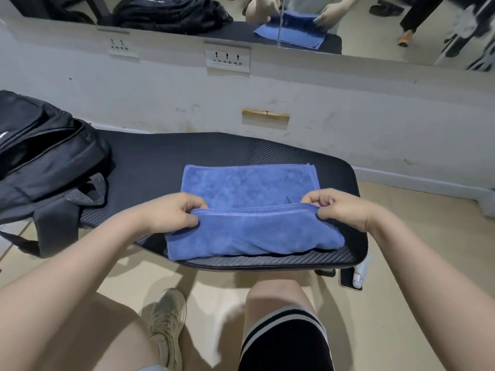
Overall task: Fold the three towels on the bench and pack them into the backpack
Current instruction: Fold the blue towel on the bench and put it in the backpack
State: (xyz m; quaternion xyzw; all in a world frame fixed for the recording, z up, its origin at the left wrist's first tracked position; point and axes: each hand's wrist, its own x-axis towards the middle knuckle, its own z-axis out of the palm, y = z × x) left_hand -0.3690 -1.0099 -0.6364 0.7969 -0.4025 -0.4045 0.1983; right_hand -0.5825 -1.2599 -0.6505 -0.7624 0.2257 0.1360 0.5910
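Observation:
A blue towel [249, 188] lies on the near end of the black padded bench [160, 156]. Its near half is lifted and doubled back over the flat far half. My left hand [171, 212] pinches the left corner of the raised hem, and my right hand [340, 207] pinches the right corner. A black backpack [40, 153] lies on the bench's left end, its zipper parted at the top, with straps hanging off the edge. Only this one towel is visible.
A white wall with power sockets [227, 60] runs behind the bench, and a mirror [375, 28] above it reflects the towel and hands. My knee [278, 298] and a beige shoe [168, 322] are below the bench's near edge. A white object [360, 277] hangs at the bench's right corner.

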